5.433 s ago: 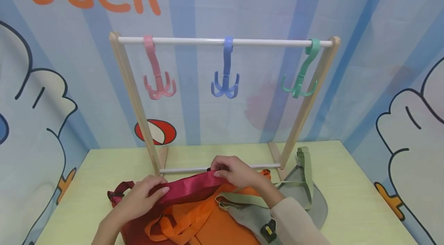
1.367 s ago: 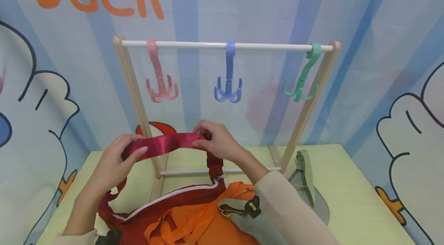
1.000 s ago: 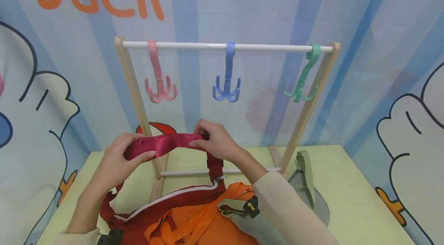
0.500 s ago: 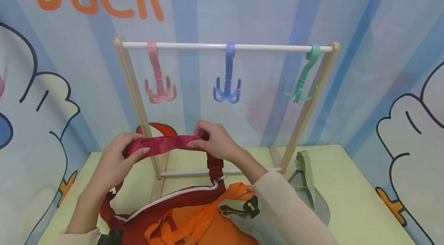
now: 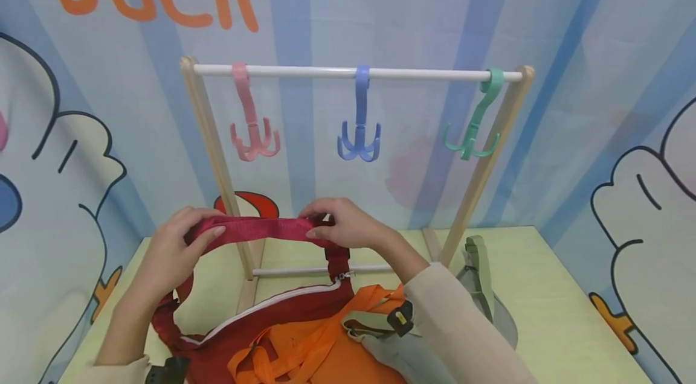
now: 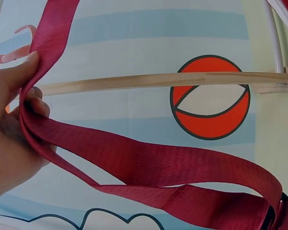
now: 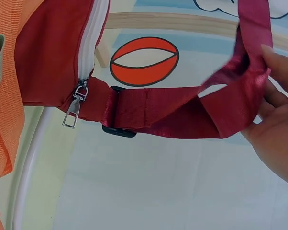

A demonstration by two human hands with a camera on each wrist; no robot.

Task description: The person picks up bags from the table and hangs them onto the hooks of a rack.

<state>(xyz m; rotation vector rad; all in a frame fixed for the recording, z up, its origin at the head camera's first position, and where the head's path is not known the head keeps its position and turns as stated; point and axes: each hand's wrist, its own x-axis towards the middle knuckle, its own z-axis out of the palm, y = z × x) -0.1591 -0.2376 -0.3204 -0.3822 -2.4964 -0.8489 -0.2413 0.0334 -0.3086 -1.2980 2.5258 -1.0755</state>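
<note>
In the head view a dark red zippered bag lies on the table, its wide strap raised in front of the rack. My left hand pinches the strap's left part between thumb and fingers; my right hand pinches its right part. Between them the strap runs nearly level. In the left wrist view the webbing is doubled below the hand. The right wrist view shows a black slider buckle and a zipper pull at the bag's corner. An orange bag overlaps the red one.
A wooden rack's white bar carries a pink hook, a blue hook and a green hook, each with upturned prongs. A grey-green bag lies partly on the orange one. Behind stands a striped, printed backdrop.
Since the oldest frame both hands have lifted the red strap off the pile, and the bag's zipper has come into view. In the last half second the hands moved slightly apart, pulling the strap straighter.
</note>
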